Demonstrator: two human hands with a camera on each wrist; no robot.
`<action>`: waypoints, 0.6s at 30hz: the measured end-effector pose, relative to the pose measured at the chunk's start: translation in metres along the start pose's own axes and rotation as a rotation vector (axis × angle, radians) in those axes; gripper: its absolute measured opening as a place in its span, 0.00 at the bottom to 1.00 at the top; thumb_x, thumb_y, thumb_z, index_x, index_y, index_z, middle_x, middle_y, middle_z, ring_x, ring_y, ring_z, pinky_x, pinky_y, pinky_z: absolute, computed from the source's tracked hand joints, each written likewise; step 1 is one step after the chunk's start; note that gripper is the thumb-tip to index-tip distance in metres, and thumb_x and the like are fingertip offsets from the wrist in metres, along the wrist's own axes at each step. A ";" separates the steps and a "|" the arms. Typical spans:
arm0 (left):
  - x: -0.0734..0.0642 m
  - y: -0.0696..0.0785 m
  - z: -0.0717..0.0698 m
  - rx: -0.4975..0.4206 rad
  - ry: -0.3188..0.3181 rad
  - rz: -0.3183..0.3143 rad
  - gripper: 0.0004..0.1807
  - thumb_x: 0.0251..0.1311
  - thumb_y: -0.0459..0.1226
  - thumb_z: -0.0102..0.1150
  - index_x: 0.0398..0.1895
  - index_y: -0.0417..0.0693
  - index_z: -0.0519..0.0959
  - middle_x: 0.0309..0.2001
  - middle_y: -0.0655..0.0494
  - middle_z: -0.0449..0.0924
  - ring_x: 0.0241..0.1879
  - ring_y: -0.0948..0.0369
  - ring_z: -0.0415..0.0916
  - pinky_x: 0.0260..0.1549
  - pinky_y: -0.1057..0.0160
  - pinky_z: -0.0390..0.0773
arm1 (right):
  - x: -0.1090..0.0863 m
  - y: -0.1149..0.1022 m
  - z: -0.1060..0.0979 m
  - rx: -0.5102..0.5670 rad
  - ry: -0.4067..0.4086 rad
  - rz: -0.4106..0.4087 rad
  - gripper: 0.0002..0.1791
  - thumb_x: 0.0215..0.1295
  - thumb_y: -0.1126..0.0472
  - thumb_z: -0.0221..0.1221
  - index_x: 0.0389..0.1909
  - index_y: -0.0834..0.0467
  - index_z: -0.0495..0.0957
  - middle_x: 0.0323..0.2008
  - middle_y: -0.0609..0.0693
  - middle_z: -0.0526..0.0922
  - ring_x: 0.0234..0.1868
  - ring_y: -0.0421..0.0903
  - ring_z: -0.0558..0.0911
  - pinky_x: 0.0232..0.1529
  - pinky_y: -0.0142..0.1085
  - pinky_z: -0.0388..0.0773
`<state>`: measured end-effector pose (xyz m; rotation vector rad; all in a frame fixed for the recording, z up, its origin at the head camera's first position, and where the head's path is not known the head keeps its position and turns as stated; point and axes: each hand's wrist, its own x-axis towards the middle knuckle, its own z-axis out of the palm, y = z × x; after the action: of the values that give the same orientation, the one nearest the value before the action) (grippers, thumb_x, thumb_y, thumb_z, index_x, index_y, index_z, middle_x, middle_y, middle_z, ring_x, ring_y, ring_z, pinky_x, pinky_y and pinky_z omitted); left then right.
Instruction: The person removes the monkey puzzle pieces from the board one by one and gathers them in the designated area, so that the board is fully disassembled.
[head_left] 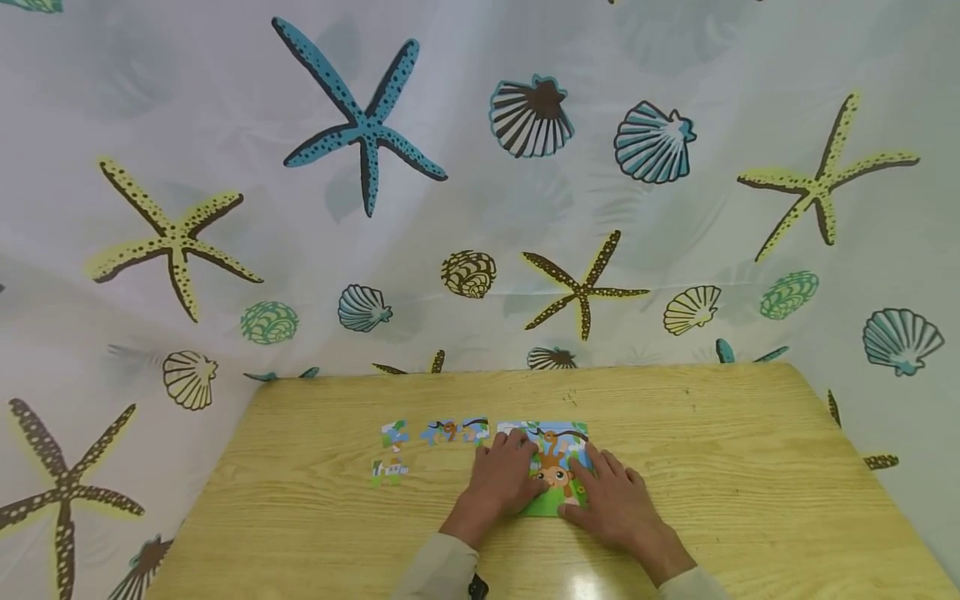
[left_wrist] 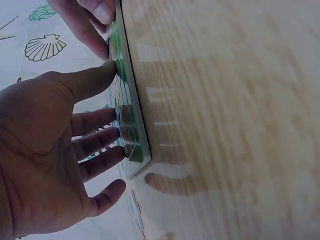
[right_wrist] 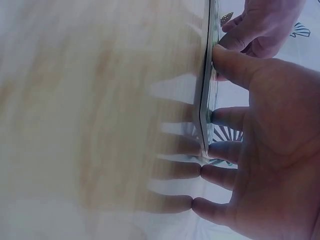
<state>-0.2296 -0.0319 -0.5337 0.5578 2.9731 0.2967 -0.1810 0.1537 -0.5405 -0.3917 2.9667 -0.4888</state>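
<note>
A jigsaw puzzle (head_left: 553, 475) with a monkey picture lies flat on the wooden table, its pieces set in a thin board (left_wrist: 142, 160). My left hand (head_left: 504, 473) rests over its left part, and the left wrist view shows thumb and fingertips touching the picture side. On the right side is my right hand (head_left: 617, 504), its thumb near the front edge. In the right wrist view, some fingertips (right_wrist: 220, 116) of this hand touch the board while the outer two rest on the table past its corner. The hands cover both sides of the picture.
Left of the board lie several loose puzzle pieces: a joined strip (head_left: 453, 431) with part of a branch, a blue-green piece (head_left: 393, 432) and a white-green piece (head_left: 389, 472). Behind the wooden table (head_left: 315, 517) hangs a cloth (head_left: 450, 208) printed with starfish and shells.
</note>
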 end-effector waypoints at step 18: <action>0.014 0.002 0.002 -0.080 -0.015 -0.046 0.27 0.51 0.54 0.70 0.49 0.51 0.76 0.54 0.51 0.70 0.56 0.52 0.66 0.51 0.44 0.67 | 0.000 0.002 -0.002 -0.037 0.016 -0.018 0.36 0.63 0.38 0.58 0.68 0.51 0.68 0.73 0.57 0.59 0.71 0.61 0.62 0.59 0.63 0.65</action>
<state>-0.2417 -0.0242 -0.5357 0.4798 2.9400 0.4030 -0.1815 0.1565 -0.5391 -0.4203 2.9943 -0.4419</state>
